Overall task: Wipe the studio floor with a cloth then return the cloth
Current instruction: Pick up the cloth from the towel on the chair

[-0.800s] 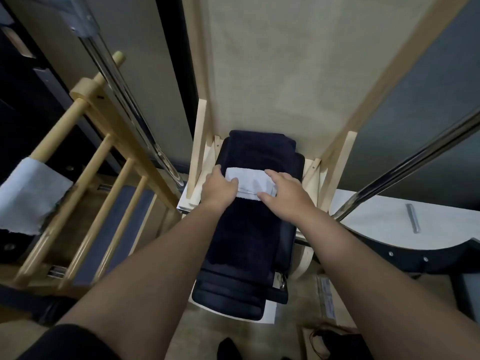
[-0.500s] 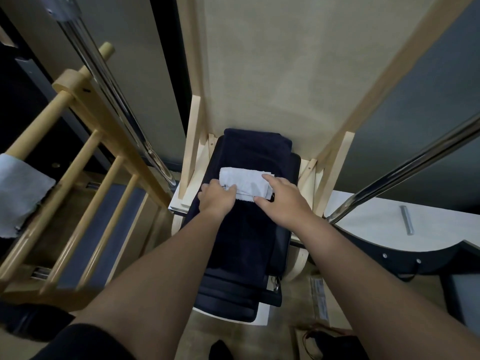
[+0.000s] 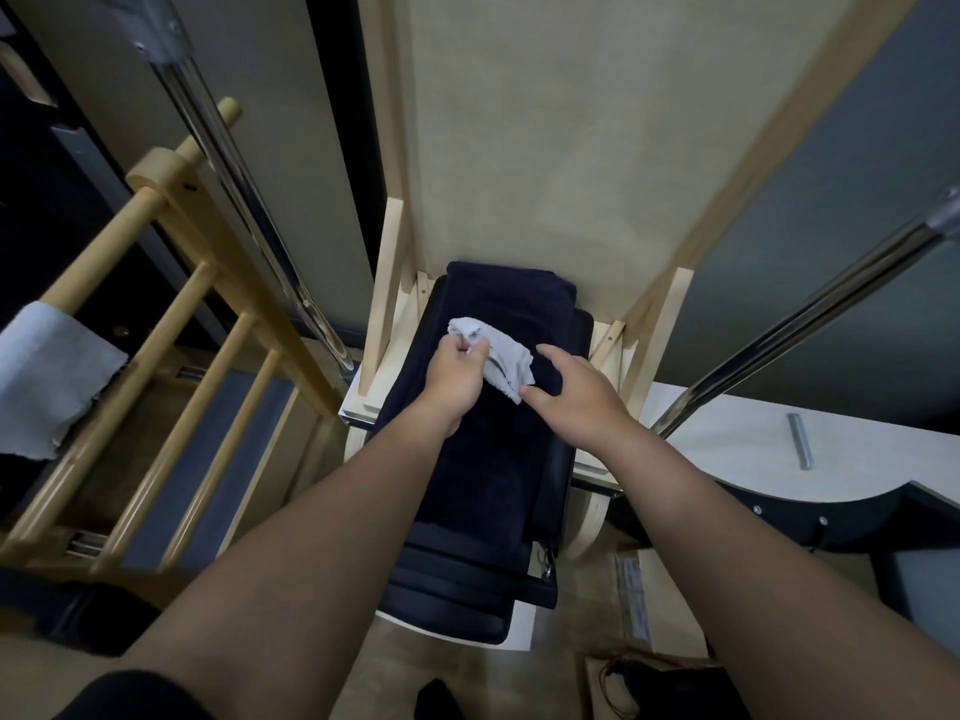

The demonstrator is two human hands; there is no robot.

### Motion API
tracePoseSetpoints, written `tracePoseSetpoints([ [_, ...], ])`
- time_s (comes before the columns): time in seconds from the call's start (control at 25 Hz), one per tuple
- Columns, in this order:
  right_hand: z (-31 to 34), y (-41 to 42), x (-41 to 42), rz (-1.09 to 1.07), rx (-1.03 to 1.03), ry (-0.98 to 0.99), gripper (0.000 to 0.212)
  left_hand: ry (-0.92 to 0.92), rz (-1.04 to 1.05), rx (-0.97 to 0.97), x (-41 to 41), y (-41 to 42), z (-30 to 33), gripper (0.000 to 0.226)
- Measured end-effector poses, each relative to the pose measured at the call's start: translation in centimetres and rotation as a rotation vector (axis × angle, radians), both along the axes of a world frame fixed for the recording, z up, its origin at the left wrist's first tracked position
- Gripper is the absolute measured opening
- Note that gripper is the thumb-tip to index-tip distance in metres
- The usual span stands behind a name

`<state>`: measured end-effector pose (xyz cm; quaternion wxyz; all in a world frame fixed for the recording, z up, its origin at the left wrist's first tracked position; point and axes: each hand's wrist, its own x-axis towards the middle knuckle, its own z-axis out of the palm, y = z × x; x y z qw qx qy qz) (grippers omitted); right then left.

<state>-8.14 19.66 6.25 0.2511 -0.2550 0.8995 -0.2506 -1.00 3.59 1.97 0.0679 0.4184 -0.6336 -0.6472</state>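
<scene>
Small pale grey terry cloth (image 3: 498, 358) bunched, lifted just above folded dark navy towel (image 3: 483, 459); left hand (image 3: 457, 379) grip closed on cloth's upper left end; right hand (image 3: 576, 397) grip open, fingers spread, fingertip touching cloth's lower corner; towel lies on black padded seat (image 3: 467, 600) in light wooden frame (image 3: 389, 324); wooden ladder rack (image 3: 171, 387) at left carries second pale cloth (image 3: 47, 376); chrome poles (image 3: 244, 200) flank frame.

Beige floor (image 3: 545, 148), wooden ladder rack (image 3: 171, 366) (left), dim light.
</scene>
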Motion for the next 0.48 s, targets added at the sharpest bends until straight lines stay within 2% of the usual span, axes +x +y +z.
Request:
tracePoseSetpoints([
  [0.2, 2.8, 0.1, 1.5, 0.018, -0.090, 0.004, 0.069, 0.076, -0.054, -0.014, 1.5, 2.2, 4.1, 0.025],
  [0.36, 5.5, 0.6, 3.1, 0.118, -0.171, -0.015, 0.095, 0.122, -0.017, -0.047, 3.8, 4.2, 7.5, 0.023],
  [0.48, 7.5, 1.1, 4.7, 0.175, -0.231, -0.030, 0.095, 0.142, 0.020, -0.098, 5.9, 6.0, 10.1, 0.022],
])
